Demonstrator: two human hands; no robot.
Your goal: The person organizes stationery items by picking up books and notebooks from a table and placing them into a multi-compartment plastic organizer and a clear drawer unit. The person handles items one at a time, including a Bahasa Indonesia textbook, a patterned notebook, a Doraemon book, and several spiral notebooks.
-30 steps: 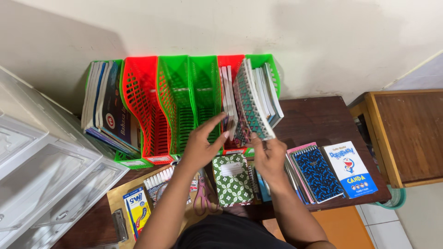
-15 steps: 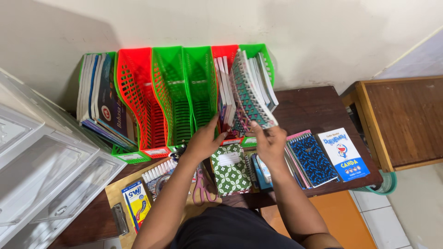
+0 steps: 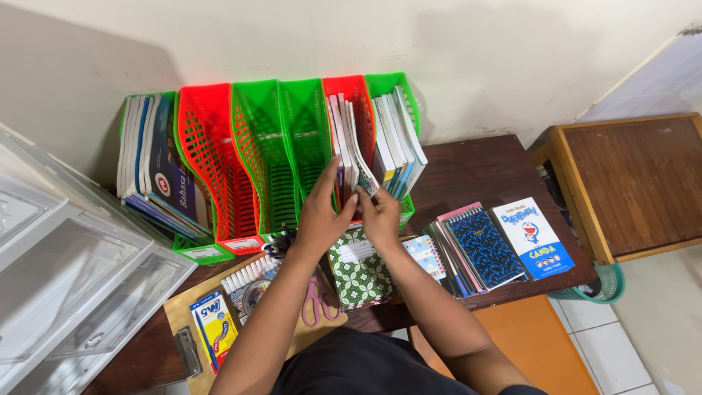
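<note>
Far left there are clear plastic bins, stacked. Next to them a green file box full of books, w/ a dark blue book in front. Then a red file box and two green ones, all w/ nothing in them that I can see.

In front, on the dark wood table, lie a clipboard, a yellow-and-blue pack, a row of white markers and pink scissors.

The left hand reaches up into the second red file box. Its fingers are narrow, pressed on the edges of the thin books inside, holding them to one side. The right hand is just beside it. Its fingers pinch the bottom of a patterned notebook that stands in the same red box, between the thin books and the box wall. Both hands are almost touching.

What could go wrong: the gap looks tight, so the notebook's corner may catch & bend a cover. If the left hand lets go too soon, the thin books may flop over. A hard push might tip the light box back.

Below the hands lies a green patterned notebook. Right of it a pile of spiral pads and a blue cartoon booklet. Far right, a small wooden table and a green basket.
</note>
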